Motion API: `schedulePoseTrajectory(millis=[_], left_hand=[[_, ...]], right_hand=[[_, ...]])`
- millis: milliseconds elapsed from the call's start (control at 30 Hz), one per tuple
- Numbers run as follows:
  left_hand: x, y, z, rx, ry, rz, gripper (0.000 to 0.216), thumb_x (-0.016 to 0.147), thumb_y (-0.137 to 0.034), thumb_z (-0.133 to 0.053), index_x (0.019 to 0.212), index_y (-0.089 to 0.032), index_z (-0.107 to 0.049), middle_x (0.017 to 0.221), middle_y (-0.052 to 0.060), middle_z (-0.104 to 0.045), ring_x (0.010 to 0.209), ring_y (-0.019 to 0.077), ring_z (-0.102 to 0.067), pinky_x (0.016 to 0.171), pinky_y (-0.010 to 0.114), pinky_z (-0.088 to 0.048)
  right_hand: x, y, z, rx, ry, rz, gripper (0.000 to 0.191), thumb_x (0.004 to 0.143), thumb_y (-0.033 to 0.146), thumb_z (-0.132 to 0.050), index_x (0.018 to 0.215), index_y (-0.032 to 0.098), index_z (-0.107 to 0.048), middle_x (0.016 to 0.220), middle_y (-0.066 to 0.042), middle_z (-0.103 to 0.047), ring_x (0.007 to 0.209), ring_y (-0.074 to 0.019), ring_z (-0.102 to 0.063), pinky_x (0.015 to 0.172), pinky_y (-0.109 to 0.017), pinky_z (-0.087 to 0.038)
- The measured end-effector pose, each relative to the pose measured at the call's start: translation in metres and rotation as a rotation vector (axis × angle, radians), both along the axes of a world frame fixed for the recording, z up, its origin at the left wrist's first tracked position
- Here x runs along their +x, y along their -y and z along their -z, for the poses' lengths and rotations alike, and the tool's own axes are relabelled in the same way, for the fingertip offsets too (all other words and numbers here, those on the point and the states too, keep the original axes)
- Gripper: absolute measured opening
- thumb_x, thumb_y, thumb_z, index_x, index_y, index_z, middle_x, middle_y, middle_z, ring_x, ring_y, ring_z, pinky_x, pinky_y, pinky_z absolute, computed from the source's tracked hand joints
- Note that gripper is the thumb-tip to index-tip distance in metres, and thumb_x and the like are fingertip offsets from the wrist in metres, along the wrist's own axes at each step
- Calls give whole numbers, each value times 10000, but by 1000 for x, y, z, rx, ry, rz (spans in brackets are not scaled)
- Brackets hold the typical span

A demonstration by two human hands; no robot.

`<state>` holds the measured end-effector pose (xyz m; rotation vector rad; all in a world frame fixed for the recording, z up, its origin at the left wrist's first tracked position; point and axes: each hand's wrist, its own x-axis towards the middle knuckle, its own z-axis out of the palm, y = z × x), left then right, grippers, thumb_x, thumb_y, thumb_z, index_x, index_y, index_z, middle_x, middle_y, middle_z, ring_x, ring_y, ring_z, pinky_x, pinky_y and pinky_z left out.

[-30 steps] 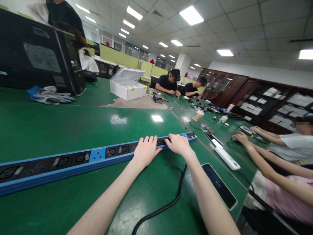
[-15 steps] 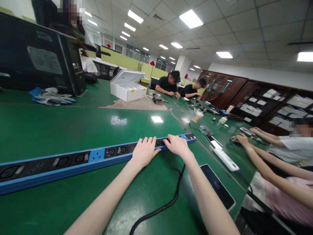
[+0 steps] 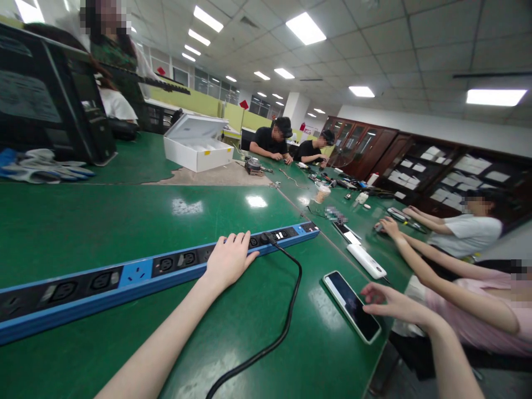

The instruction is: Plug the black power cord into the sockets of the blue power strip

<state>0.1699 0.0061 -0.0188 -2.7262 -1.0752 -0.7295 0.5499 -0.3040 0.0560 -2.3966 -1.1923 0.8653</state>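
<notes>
A long blue-and-black power strip (image 3: 136, 272) runs across the green table from the left edge to the middle. My left hand (image 3: 231, 256) is laid over it, fingers across the top and thumb along the near side. Just right of that hand, a black plug (image 3: 266, 238) sits in one of the sockets. Its black cord (image 3: 297, 282) curves down to the bottom edge. My right hand (image 3: 393, 303), fingers apart and holding nothing, hovers at the right side of a smartphone (image 3: 348, 302) lying face up; whether the fingertips touch it I cannot tell.
A white power bank-like device (image 3: 366, 261) lies beyond the phone. An opened white box (image 3: 199, 149), gloves (image 3: 45, 166) and a black computer case (image 3: 50, 105) stand across the table. A co-worker's hands (image 3: 388, 227) are close on the right; other people sit farther back.
My right hand has left the plug on the power strip and moved right, to the phone. My left hand stays on the strip. The view has shifted slightly right.
</notes>
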Motion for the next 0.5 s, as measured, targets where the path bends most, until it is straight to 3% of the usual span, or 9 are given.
schedulePoseTrajectory(millis=[133, 500], left_hand=[[1, 1, 0, -9, -8, -13, 633, 1007, -573, -363, 1488, -169, -445, 1349, 183, -616, 1203, 324, -555, 1009, 453, -385], [0, 1, -1, -1, -31, -9, 654, 1007, -585, -349, 1491, -155, -445, 1337, 181, -620, 1195, 337, -557, 980, 451, -391]], right_hand=[[-2, 13, 17, -6, -127, 42, 505, 629, 606, -783, 994, 293, -626, 832, -43, -631, 703, -189, -591, 598, -302, -463], [24, -1, 40, -98, -218, -69, 568, 630, 607, -846, 889, 209, -536, 687, 56, -472, 577, -79, -418, 498, -200, -390]])
